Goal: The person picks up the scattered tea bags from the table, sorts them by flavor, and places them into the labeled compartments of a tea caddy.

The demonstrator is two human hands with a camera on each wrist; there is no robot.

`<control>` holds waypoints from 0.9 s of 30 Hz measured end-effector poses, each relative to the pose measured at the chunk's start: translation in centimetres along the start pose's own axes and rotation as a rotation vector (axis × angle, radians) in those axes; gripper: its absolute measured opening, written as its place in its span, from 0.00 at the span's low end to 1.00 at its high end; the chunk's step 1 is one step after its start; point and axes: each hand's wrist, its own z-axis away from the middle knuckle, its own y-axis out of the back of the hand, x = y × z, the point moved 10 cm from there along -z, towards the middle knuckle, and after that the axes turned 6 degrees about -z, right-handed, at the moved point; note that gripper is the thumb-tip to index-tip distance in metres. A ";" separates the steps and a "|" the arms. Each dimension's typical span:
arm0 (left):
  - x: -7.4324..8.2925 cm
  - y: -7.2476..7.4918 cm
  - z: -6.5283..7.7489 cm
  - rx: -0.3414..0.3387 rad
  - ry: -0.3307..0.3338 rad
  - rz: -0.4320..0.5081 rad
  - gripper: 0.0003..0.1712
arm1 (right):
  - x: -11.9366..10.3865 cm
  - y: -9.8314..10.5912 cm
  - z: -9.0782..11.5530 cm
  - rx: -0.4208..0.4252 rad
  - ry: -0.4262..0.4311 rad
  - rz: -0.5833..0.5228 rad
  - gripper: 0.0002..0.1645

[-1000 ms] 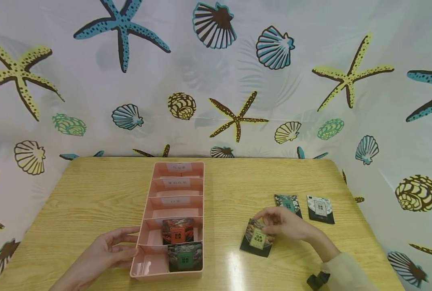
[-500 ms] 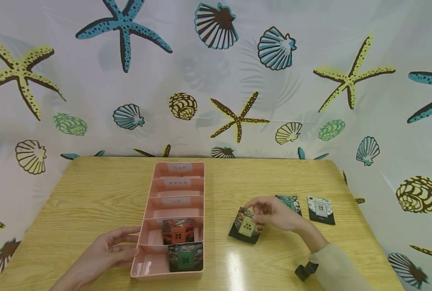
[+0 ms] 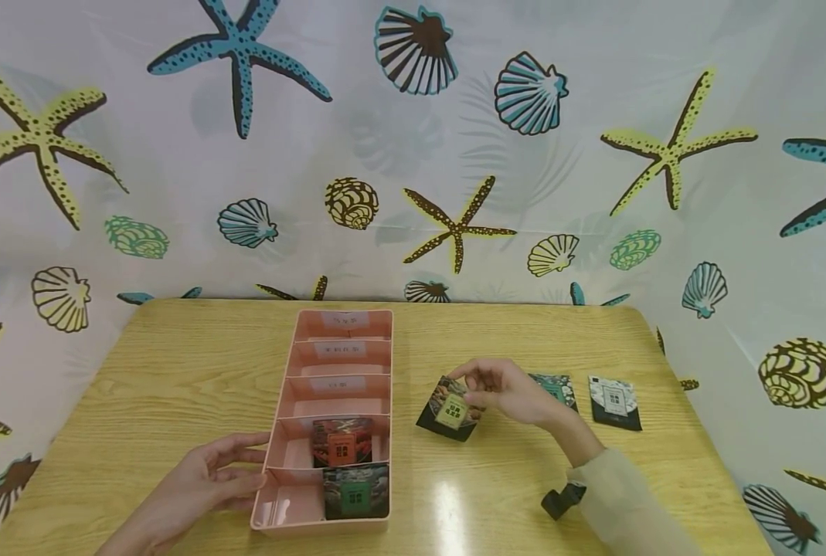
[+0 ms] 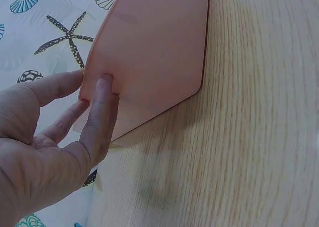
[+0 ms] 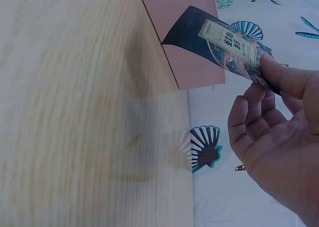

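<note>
My right hand (image 3: pixel 503 390) pinches a dark tea sachet (image 3: pixel 449 417) with a yellow-green label between thumb and fingers, just right of a long pink divided box (image 3: pixel 332 527). In the right wrist view the sachet (image 5: pixel 209 40) is tilted, with the box's pink wall behind it. My left hand (image 3: pixel 200 483) touches the box's left side, its fingertips at the rim and on the outer wall (image 4: pixel 149 52). Inside the box, a red-labelled tea sachet (image 3: pixel 343 444) lies in the second compartment from the front and a green-labelled one (image 3: pixel 355 494) in the front compartment.
Two more tea sachets lie to the right on the wooden table (image 3: pixel 197 363): a green one (image 3: pixel 555 386), partly behind my right hand, and a white-and-black one (image 3: pixel 614 403). White labels (image 3: pixel 339 384) mark the box's rear compartments. A patterned curtain (image 3: pixel 413 139) surrounds the table.
My right hand has carried the yellow-green-labelled sachet leftward and farther from me, closer to the box. The left hand keeps its place at the box.
</note>
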 end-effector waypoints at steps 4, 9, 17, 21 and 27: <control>0.1 -0.1 0.0 -0.003 -0.006 -0.001 0.42 | -0.5 0.2 -0.7 0.029 0.008 -0.019 0.21; 0.1 -0.1 0.0 -0.011 0.004 0.013 0.43 | -1.1 0.4 -1.5 0.066 0.027 -0.012 0.21; -0.2 0.0 0.0 -0.017 0.023 0.024 0.44 | -2.0 0.6 -3.2 0.111 0.061 -0.029 0.21; -0.2 0.1 0.0 -0.010 0.028 0.018 0.43 | -2.6 0.7 -4.3 0.137 0.080 -0.049 0.21; -0.2 0.1 0.1 -0.008 0.029 0.015 0.43 | -3.4 1.2 -5.7 0.171 0.108 -0.060 0.20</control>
